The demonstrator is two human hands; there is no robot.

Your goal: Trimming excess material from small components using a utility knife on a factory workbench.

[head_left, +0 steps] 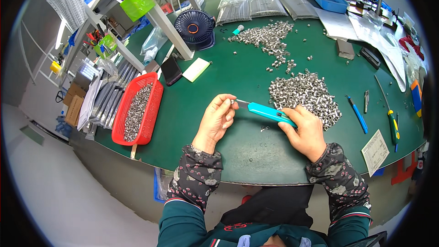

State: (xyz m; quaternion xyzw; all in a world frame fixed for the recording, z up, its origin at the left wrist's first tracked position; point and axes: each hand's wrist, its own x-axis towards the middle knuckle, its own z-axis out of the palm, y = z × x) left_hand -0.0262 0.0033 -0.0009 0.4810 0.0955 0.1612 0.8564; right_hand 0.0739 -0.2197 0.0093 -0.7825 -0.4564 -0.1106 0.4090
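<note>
In the head view, the left hand (218,118) is closed, and its fingertips pinch a very small metal part (232,102) above the green worktop (219,77). The right hand (305,130) is closed around the handle of a turquoise hand tool (267,112), which lies almost level between both hands. The thin metal tip of the tool points to the left and meets the small part at the left fingertips. Just behind the right hand, a pile of small metal sleeves (305,92) lies on the worktop, and a second, looser pile (267,35) is farther back. A few single sleeves lie on the worktop just below the tool. At the left edge of the worktop stands a red basket (153,110) with more metal parts inside. To the right of the near pile lie a blue-handled tool (357,113) and a green-handled screwdriver (392,123). A dark round fan (194,27) stands at the back left.
</note>
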